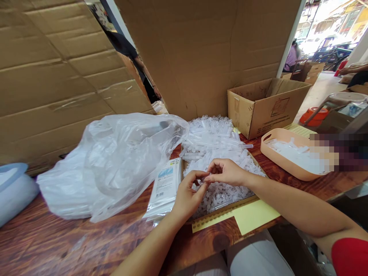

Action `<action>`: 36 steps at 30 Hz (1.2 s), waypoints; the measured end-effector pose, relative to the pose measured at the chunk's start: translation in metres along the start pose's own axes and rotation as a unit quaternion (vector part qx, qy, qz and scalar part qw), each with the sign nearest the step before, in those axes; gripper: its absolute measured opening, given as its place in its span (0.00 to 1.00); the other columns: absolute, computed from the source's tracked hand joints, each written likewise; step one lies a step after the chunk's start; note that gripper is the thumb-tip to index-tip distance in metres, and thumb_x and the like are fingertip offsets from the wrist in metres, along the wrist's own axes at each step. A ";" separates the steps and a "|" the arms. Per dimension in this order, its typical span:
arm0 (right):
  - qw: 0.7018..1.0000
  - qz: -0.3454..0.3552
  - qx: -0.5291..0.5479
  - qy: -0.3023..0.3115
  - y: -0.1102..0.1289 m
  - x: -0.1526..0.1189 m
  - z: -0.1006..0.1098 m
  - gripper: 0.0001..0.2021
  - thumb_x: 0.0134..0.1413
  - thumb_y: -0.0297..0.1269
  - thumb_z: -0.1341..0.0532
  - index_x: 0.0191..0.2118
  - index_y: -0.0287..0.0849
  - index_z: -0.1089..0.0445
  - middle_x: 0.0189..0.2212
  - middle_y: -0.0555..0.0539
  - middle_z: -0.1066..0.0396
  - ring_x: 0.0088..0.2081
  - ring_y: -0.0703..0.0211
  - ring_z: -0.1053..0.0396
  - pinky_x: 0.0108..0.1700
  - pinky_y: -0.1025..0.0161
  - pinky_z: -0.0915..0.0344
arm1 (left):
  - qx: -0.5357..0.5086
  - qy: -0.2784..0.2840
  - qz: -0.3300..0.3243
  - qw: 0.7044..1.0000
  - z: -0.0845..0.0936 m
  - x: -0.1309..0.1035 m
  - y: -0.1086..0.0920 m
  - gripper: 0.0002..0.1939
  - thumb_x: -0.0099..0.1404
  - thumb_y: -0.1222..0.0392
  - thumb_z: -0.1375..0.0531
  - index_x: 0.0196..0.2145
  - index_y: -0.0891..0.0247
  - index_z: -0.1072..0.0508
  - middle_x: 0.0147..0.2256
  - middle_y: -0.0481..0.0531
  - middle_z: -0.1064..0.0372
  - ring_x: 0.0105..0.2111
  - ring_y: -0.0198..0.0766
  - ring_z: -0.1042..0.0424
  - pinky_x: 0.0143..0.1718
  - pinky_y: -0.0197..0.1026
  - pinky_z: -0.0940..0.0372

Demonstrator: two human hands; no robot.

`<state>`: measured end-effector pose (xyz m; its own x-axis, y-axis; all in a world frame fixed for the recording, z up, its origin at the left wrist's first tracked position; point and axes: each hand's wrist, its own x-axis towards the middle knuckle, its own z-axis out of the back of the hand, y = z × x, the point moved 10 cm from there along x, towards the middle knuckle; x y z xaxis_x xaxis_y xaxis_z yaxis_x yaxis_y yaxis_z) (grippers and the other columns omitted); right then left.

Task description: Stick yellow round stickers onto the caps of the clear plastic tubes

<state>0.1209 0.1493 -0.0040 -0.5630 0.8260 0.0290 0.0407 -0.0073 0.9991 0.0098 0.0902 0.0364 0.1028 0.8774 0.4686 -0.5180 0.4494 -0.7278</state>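
My left hand (186,195) and my right hand (230,173) meet above a shallow cardboard tray (244,201). Fingertips of both are pinched together around something small, perhaps a clear piece, which the fingers mostly cover. Heaped at the back of the tray are clear plastic tubes (208,130). Small translucent white plastic pieces (221,197) fill the front, just below my hands. Left of the tray, beside my left wrist, lie flat printed plastic packets (164,182). A yellow sheet (255,216) sticks out from under the tray, below my right forearm.
A large translucent plastic bag (109,168) spreads across the left of the wooden table (94,245). An open cardboard box (276,109) and a peach-coloured basket (283,163) with white pieces stand right. Cardboard panels (195,57) rise behind. A blue-rimmed container (14,172) sits far left.
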 end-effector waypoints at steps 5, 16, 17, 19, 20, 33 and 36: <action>1.000 -0.020 0.003 0.020 -0.004 -0.002 -0.005 0.29 0.28 0.57 0.22 0.29 0.41 0.32 0.23 0.52 0.26 0.26 0.62 0.29 0.29 0.64 0.34 | 0.026 -0.007 -0.035 0.999 0.003 0.000 -0.008 0.03 0.65 0.60 0.37 0.37 0.58 0.23 0.30 0.45 0.24 0.28 0.32 0.31 0.31 0.34 0.37; 1.000 0.013 -0.010 -0.016 0.003 -0.002 -0.002 0.27 0.29 0.57 0.23 0.27 0.42 0.32 0.25 0.52 0.27 0.30 0.63 0.31 0.34 0.64 0.37 | 0.006 -0.037 -0.023 0.999 0.007 -0.002 -0.003 0.03 0.64 0.58 0.36 0.34 0.60 0.25 0.31 0.46 0.23 0.29 0.32 0.28 0.31 0.34 0.34; 1.000 0.016 -0.012 -0.020 0.003 -0.002 -0.001 0.26 0.30 0.56 0.23 0.27 0.42 0.32 0.26 0.52 0.27 0.31 0.62 0.31 0.34 0.64 0.37 | 0.008 -0.037 -0.021 0.999 0.007 -0.002 -0.003 0.03 0.64 0.58 0.36 0.34 0.60 0.25 0.31 0.46 0.23 0.29 0.33 0.28 0.31 0.34 0.34; 0.999 0.020 -0.015 -0.022 0.003 -0.002 -0.001 0.26 0.31 0.56 0.23 0.26 0.42 0.31 0.26 0.52 0.27 0.31 0.62 0.32 0.35 0.63 0.37 | 0.012 -0.037 -0.021 0.999 0.008 -0.002 -0.004 0.04 0.64 0.58 0.36 0.33 0.59 0.25 0.31 0.46 0.23 0.30 0.33 0.27 0.32 0.34 0.34; 0.999 0.022 -0.016 -0.021 0.003 -0.002 -0.002 0.26 0.31 0.56 0.23 0.27 0.42 0.31 0.26 0.52 0.27 0.31 0.62 0.32 0.35 0.63 0.38 | 0.015 -0.038 -0.022 0.999 0.008 -0.001 -0.005 0.04 0.64 0.57 0.36 0.33 0.59 0.25 0.31 0.46 0.23 0.30 0.33 0.27 0.32 0.34 0.33; 0.997 0.061 -0.040 0.010 0.015 -0.006 0.000 0.24 0.37 0.54 0.25 0.37 0.40 0.22 0.34 0.46 0.21 0.36 0.56 0.25 0.41 0.59 0.29 | 0.009 -0.079 -0.028 0.996 0.017 -0.002 -0.003 0.09 0.61 0.55 0.32 0.33 0.60 0.27 0.32 0.50 0.23 0.31 0.35 0.26 0.34 0.37 0.31; 0.997 0.066 -0.045 0.004 0.016 -0.006 0.000 0.23 0.42 0.55 0.27 0.39 0.41 0.22 0.36 0.45 0.20 0.38 0.55 0.23 0.43 0.58 0.28 | 0.007 -0.096 -0.035 0.995 0.020 -0.003 -0.005 0.09 0.62 0.54 0.32 0.33 0.61 0.27 0.32 0.50 0.23 0.31 0.35 0.26 0.34 0.38 0.30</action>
<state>0.1249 0.1440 0.0123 -0.5649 0.8094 0.1605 0.0412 -0.1666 0.9852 -0.0049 0.0820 0.0482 -0.0232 0.7950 0.6062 -0.5269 0.5055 -0.6832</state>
